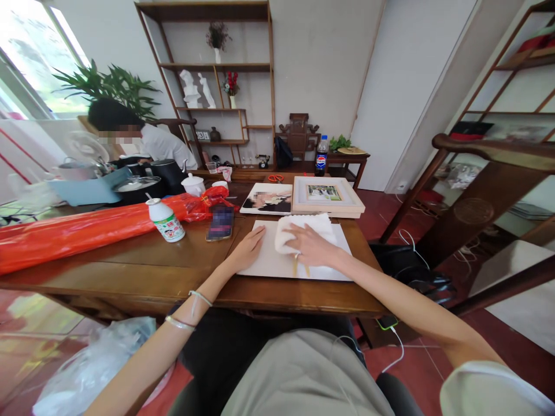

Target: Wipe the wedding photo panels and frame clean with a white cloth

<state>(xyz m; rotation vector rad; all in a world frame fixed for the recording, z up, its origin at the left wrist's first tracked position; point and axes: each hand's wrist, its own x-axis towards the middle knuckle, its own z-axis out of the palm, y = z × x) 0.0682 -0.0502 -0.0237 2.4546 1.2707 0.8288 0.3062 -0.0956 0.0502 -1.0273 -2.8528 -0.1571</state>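
Note:
A flat white board (266, 264) lies on the wooden table in front of me, with two short yellowish marks near its front edge. My left hand (248, 249) rests on the board's left side, fingers stretched out flat, nothing in it. My right hand (314, 247), with a ring on one finger, holds a folded white cloth (319, 222) pressed against the board's surface. The cloth covers part of the board's far middle. Just beyond the board are a photo print (266, 199) and a framed photo (329, 196) in a pale, deep frame.
Left of the board stand a phone (220, 223), a white bottle (165, 221) and a long red plastic-wrapped bundle (99, 225). A cola bottle (321, 157) is at the back. A person (162, 144) sits across on the left. A wooden chair (472, 196) stands right.

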